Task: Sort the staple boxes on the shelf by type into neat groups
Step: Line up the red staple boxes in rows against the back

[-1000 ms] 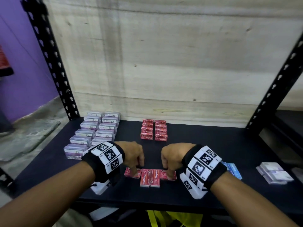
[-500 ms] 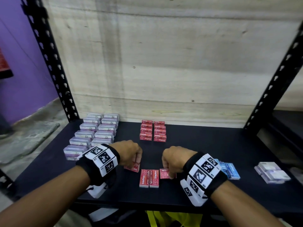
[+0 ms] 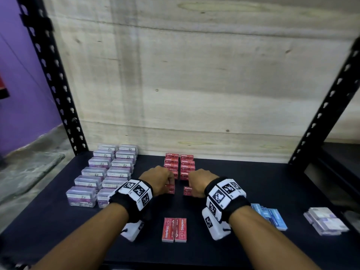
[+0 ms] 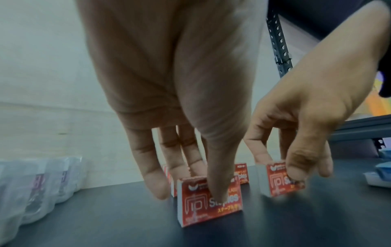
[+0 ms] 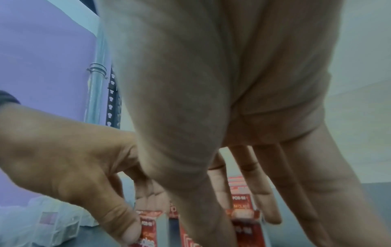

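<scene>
A red staple box stands on edge on the black shelf, pinched between the thumb and fingers of my left hand. My right hand pinches a second red box the same way, just to the right. Both sit right in front of the two-column red group at the back middle. The left wrist view shows the left hand on its box and the other box. Two more red boxes lie flat near the front edge.
Clear boxes with purple labels fill two columns at the left. Blue boxes lie behind my right wrist, and a small pile of white-purple packs lies at the far right. Black uprights and a wooden back panel bound the shelf.
Each hand has picked a red box from the front cluster and carried it back to just in front of the red group. Two red boxes stay at the front.
</scene>
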A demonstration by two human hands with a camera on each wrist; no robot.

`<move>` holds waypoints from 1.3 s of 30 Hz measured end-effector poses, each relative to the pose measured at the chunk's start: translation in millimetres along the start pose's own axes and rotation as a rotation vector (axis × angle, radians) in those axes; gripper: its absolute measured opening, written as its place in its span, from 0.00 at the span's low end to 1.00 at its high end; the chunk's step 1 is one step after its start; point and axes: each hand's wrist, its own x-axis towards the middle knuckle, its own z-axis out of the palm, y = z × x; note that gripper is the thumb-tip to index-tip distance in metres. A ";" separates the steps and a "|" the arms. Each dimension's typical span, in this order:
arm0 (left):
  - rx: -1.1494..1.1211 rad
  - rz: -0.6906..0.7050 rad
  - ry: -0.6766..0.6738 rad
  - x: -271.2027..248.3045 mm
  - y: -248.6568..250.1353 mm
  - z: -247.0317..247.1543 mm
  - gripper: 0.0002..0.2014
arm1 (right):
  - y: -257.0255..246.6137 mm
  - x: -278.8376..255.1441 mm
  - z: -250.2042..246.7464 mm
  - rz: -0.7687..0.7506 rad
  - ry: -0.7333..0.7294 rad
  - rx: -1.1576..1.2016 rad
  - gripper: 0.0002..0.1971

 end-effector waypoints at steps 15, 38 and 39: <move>0.114 -0.116 -0.002 -4.1 -7.2 4.3 0.20 | 12.3 7.5 1.0 0.047 -0.036 0.062 0.13; 0.125 -0.098 -0.029 19.1 -10.6 5.7 0.19 | 6.0 16.7 -3.3 0.022 0.078 0.096 0.16; 0.127 -0.098 -0.028 19.0 -10.7 5.8 0.19 | 5.9 17.3 -2.9 0.024 0.081 0.093 0.16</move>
